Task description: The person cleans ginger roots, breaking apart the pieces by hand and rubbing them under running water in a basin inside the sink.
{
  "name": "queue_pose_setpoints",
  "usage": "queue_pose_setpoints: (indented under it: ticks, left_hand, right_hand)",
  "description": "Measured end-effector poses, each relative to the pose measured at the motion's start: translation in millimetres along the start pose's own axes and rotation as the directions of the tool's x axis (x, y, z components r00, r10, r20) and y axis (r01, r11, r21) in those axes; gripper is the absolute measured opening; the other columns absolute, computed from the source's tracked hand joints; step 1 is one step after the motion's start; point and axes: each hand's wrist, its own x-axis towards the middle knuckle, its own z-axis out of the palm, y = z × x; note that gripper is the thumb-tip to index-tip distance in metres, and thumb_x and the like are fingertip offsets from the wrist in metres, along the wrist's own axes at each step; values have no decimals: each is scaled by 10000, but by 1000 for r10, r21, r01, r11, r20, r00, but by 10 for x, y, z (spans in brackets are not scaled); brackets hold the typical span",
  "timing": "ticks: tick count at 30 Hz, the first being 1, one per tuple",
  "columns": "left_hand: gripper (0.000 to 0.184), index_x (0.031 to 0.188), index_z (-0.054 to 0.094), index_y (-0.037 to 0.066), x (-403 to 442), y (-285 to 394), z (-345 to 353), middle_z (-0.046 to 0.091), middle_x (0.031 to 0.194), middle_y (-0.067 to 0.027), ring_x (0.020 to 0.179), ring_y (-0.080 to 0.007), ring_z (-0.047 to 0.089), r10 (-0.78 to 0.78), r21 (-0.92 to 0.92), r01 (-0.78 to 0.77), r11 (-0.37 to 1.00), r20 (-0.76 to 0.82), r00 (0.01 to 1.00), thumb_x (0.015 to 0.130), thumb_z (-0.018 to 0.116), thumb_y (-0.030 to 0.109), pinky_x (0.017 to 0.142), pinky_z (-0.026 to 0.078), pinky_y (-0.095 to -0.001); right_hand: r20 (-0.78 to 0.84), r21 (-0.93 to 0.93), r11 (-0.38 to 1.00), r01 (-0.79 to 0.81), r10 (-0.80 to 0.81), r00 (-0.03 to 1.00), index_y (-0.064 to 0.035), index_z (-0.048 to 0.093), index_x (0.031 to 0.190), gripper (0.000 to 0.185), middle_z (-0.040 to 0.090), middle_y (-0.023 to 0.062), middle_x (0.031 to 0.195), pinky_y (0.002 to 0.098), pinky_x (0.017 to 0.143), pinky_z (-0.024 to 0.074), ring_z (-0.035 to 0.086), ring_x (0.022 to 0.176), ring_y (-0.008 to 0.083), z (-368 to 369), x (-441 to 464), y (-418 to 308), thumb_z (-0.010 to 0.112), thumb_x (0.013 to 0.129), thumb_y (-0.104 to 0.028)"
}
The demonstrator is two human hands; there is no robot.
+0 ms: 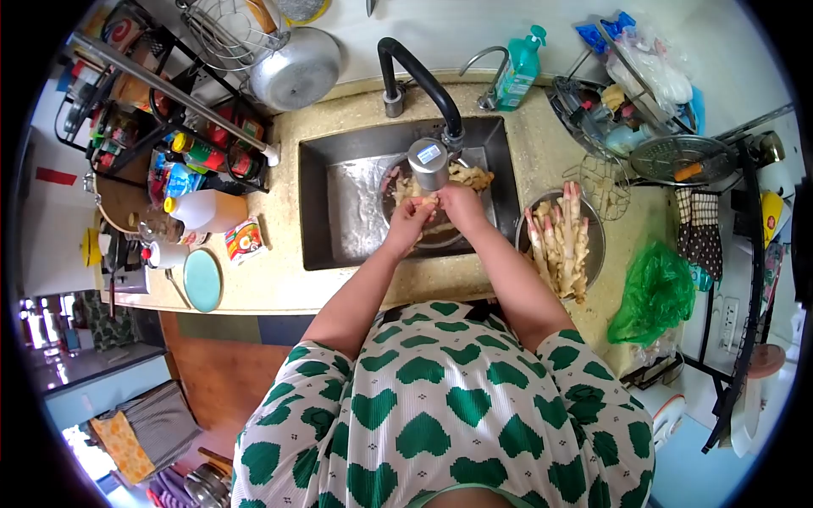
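Both hands are close together over a dark sink (pixel 315 203), just below a silver faucet head (pixel 428 165). My left hand (pixel 410 222) has its fingers pinched on a small pale piece (pixel 429 201). My right hand (pixel 462 207) touches the same spot, its fingers partly hidden by the faucet head. Under them a metal bowl with pale yellowish pieces (pixel 471 176) stands in the sink; they look like ginger or chicken feet. On the counter to the right, another metal bowl (pixel 598 254) holds long pale pieces with pinkish ends (pixel 569 241).
Left counter: a large bottle (pixel 212 210), a noodle packet (pixel 245 240), a teal lid or plate (pixel 203 280). Behind the sink stand a black faucet neck (pixel 423 80) and a green soap bottle (pixel 518 74). A green plastic bag (pixel 654 296) and a wire rack (pixel 603 190) lie right.
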Motion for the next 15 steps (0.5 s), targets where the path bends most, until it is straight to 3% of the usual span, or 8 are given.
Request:
queue_pose_setpoints:
  ticks: [1, 4, 7, 10, 13, 15]
  left_hand:
    - [216, 1081, 550, 17, -4, -10, -22, 616, 944, -10, 781, -69, 544, 7, 5, -7, 1000, -11, 1000, 929, 613, 155, 720, 455, -203]
    - [221, 1074, 545, 12, -17, -2, -61, 616, 933, -18, 779, -71, 551, -1, -11, 1, 1000, -11, 1000, 917, 628, 144, 709, 462, -209]
    - [216, 1045, 534, 5, -50, -3, -54, 615, 912, -24, 766, -80, 557, 22, -21, -23, 1000, -52, 998, 899, 647, 119, 688, 473, -221]
    - [220, 974, 542, 5, -121, -20, 11, 624, 889, -51, 748, -101, 567, 150, 216, -117, 969, -145, 978, 853, 694, 106, 672, 484, -249]
    - [247, 895, 537, 1, -169, 12, 89, 621, 849, -106, 728, -174, 590, 454, 639, -246, 728, -180, 873, 792, 738, 101, 673, 489, -300]
    - [263, 869, 533, -3, -190, 48, 135, 607, 828, -136, 726, -226, 596, 529, 718, -257, 647, -179, 830, 763, 751, 101, 677, 487, -328]
  right_hand:
    - [11, -39, 999, 1, -1, 1000, -6, 619, 899, 121, 649, 156, 784, 334, 583, 508, 641, 620, 236, 28, 11, 4, 531, 899, -88]
    - [65, 317, 916, -246, 238, 969, -5, 615, 906, 119, 657, 120, 779, 331, 585, 505, 649, 657, 203, 154, -16, 10, 534, 912, -92]
    - [64, 613, 725, -314, 350, 934, -2, 613, 926, 102, 659, 64, 779, 297, 581, 493, 636, 677, 159, 285, -56, 42, 542, 915, -74]
    - [94, 701, 648, -297, 329, 940, 7, 609, 982, 111, 657, 39, 796, 259, 580, 480, 614, 681, 124, 333, -40, 117, 571, 898, -54]
    - [136, 789, 510, -341, 397, 908, 23, 595, 1061, 211, 659, 60, 805, 245, 596, 474, 600, 676, 113, 348, -29, 76, 610, 861, -44]
    - [75, 781, 537, -318, 425, 902, 25, 589, 1084, 257, 667, 78, 809, 252, 604, 477, 605, 687, 113, 401, -12, 30, 632, 841, -44]
